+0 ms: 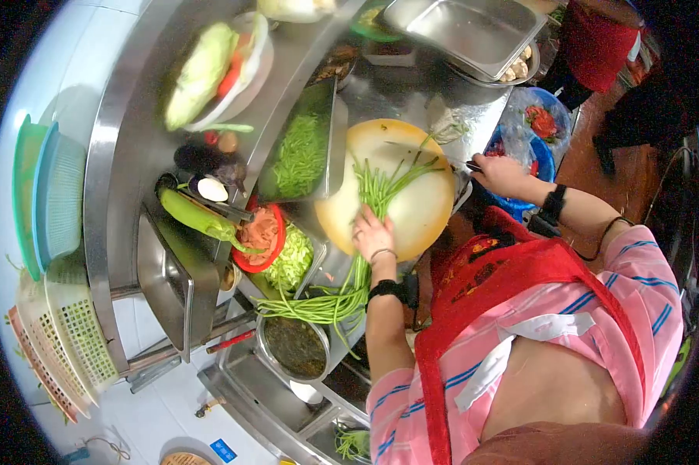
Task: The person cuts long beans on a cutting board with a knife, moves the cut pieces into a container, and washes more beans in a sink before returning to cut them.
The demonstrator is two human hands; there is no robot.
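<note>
A bunch of long green beans (380,188) lies across the round, yellow-rimmed cutting board (338,205). My left hand (374,234) is closed over the bunch near the board's front edge. The beans' long ends (314,308) trail off toward the lower left. My right hand (504,176) grips a knife (473,166) by its dark handle at the board's right side. The thin blade points left over the far ends of the beans. Beside the board on the left, a metal tray (335,147) holds cut green pieces (299,155).
A red bowl (238,260) of pink slices and chopped pale-green vegetable (291,260) sit left of my left hand. A metal pot (324,364) of dark liquid stands below the trailing beans. Blue tubs (547,159) are at right. Another person's red garment (597,46) shows at upper right.
</note>
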